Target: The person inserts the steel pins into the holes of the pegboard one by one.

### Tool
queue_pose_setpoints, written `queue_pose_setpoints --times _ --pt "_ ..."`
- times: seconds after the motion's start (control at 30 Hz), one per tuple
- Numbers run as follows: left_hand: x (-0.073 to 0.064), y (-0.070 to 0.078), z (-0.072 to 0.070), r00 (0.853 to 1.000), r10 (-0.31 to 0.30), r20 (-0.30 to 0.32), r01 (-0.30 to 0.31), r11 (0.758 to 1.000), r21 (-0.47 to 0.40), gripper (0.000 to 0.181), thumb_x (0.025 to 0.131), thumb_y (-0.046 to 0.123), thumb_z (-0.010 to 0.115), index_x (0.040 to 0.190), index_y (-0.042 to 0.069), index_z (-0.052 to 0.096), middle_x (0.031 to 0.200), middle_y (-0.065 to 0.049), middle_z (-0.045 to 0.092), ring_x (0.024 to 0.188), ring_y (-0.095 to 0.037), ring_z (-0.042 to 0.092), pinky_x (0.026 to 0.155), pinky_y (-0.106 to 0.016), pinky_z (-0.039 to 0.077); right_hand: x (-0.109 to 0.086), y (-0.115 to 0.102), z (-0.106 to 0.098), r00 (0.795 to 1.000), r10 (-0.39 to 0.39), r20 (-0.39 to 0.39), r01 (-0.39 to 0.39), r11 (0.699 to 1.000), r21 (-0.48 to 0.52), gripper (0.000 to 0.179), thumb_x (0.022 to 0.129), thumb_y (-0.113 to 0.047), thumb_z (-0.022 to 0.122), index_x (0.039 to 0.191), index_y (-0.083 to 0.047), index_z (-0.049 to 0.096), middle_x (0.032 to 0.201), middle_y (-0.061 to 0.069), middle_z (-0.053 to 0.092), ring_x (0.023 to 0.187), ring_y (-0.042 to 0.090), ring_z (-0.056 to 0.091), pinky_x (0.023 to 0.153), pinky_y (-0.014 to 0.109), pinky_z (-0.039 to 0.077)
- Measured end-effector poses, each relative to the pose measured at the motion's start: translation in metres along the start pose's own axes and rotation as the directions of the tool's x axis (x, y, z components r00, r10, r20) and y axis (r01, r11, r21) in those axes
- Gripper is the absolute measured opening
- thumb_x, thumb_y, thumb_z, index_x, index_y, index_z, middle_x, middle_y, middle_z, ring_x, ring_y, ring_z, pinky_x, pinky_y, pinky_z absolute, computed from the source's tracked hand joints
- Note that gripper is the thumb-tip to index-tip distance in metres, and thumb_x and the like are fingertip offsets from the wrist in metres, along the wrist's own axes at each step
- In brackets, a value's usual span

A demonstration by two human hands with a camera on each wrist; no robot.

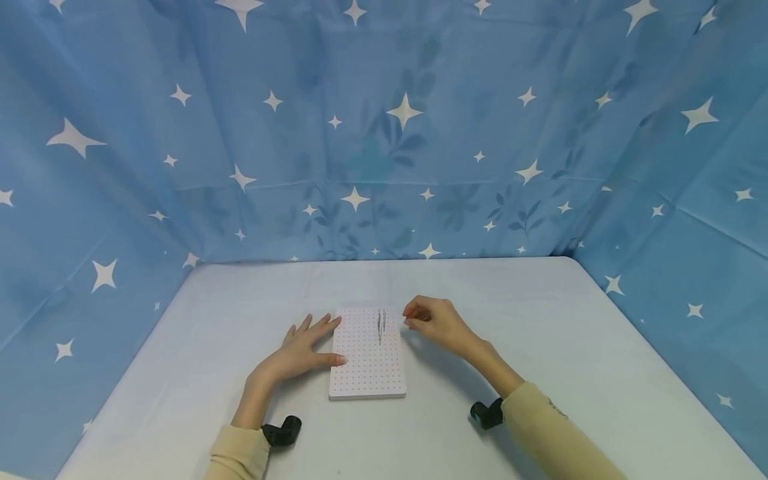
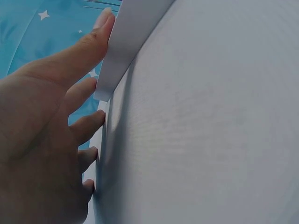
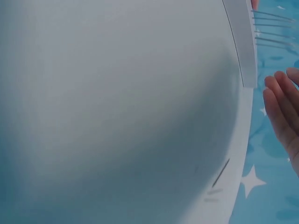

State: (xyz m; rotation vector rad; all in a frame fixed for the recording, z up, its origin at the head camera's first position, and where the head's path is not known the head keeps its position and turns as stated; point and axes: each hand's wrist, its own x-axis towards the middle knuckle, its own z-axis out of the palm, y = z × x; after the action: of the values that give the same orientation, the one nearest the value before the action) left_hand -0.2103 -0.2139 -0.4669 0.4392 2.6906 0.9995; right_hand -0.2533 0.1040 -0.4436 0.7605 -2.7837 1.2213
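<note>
The white rectangular board with rows of small holes lies on the smooth white table, slender dark rods jutting from it, their tips blurred in the right wrist view. The left hand spreads flat-fingered against its left edge; the right hand bends just beside its right edge, cut off in its wrist view, so any pinch cannot be told.

Just left of your right hand's fingertips, thin upright pins obstruct any low pass over the white board. Beyond those fingertips, you have free room above the table; your left hand blocks the board's left edge.
</note>
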Motion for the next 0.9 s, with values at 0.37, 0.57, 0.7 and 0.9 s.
queue_pose_setpoints --times 0.37,0.57,0.7,0.9 --pt "0.000 -0.001 0.001 1.000 -0.001 -0.008 0.001 1.000 0.015 0.091 0.088 0.050 0.078 0.161 0.013 0.038 0.168 -0.021 0.026 0.157 -0.049 0.002 0.123 -0.070 -0.004 -0.014 0.014 -0.020 0.999 0.037 0.016 -0.035 0.994 -0.106 0.006 0.093 -0.004 0.073 0.099 -0.007 0.073 0.090 -0.001 0.073 0.081 0.012 0.065 0.071 0.026 0.056" --pt "0.001 0.000 0.000 1.000 0.000 -0.004 0.000 1.000 0.020 0.091 0.088 0.050 0.078 0.161 0.014 0.038 0.168 -0.021 0.026 0.157 -0.049 0.002 0.123 -0.070 -0.004 -0.022 0.024 -0.033 0.998 0.053 0.031 -0.049 0.991 -0.128 0.007 0.095 -0.006 0.071 0.101 -0.007 0.074 0.087 -0.001 0.071 0.078 0.011 0.062 0.067 0.025 0.053" --pt "0.001 0.000 0.000 1.000 0.001 0.000 -0.001 1.000 0.020 0.091 0.088 0.050 0.077 0.161 0.013 0.037 0.168 -0.021 0.026 0.157 -0.049 0.002 0.123 -0.070 -0.004 -0.026 0.030 -0.038 0.998 0.035 0.046 -0.028 0.989 -0.144 0.008 0.094 -0.004 0.071 0.102 -0.006 0.074 0.086 -0.001 0.070 0.075 0.011 0.060 0.066 0.025 0.053" --pt "0.000 0.000 0.000 1.000 0.005 -0.002 -0.005 1.000 0.015 0.090 0.088 0.049 0.078 0.160 0.012 0.038 0.168 -0.022 0.026 0.157 -0.050 0.002 0.123 -0.071 -0.004 -0.032 0.036 -0.045 0.998 0.024 0.059 -0.014 0.987 -0.163 0.011 0.093 -0.001 0.071 0.101 -0.006 0.074 0.085 -0.001 0.068 0.074 0.011 0.059 0.063 0.024 0.051"
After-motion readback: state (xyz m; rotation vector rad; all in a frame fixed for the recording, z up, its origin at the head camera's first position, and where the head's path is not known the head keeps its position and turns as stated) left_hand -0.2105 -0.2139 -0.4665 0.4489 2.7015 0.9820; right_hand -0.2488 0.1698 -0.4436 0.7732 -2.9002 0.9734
